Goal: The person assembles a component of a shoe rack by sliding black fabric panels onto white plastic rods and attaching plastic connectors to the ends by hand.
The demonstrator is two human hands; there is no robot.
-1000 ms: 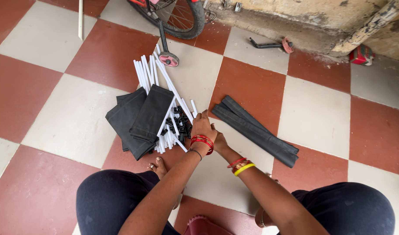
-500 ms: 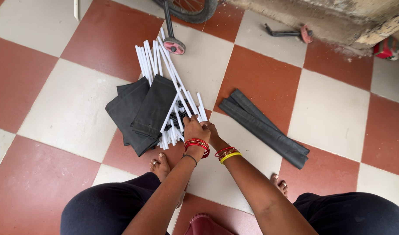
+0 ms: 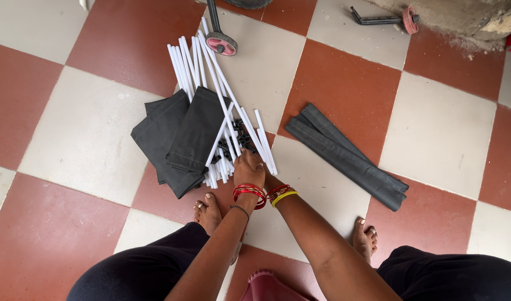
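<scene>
Red and cream checkered floor tiles (image 3: 82, 134) carry a heap of white plastic rods (image 3: 213, 95), whose long axes run from the near right up and away to the far left, fanning toward a small pink training wheel (image 3: 221, 43). Folded black fabric panels (image 3: 180, 142) lie over the rods on the left, and small black connectors (image 3: 238, 140) sit among their near ends. Both hands meet at those near ends: the left hand (image 3: 248, 167) is curled down on top of the rod tips, while the right hand (image 3: 267, 179) is mostly hidden beneath it, so I cannot tell its grip. Rolled black fabric (image 3: 347, 157) lies apart on the right.
</scene>
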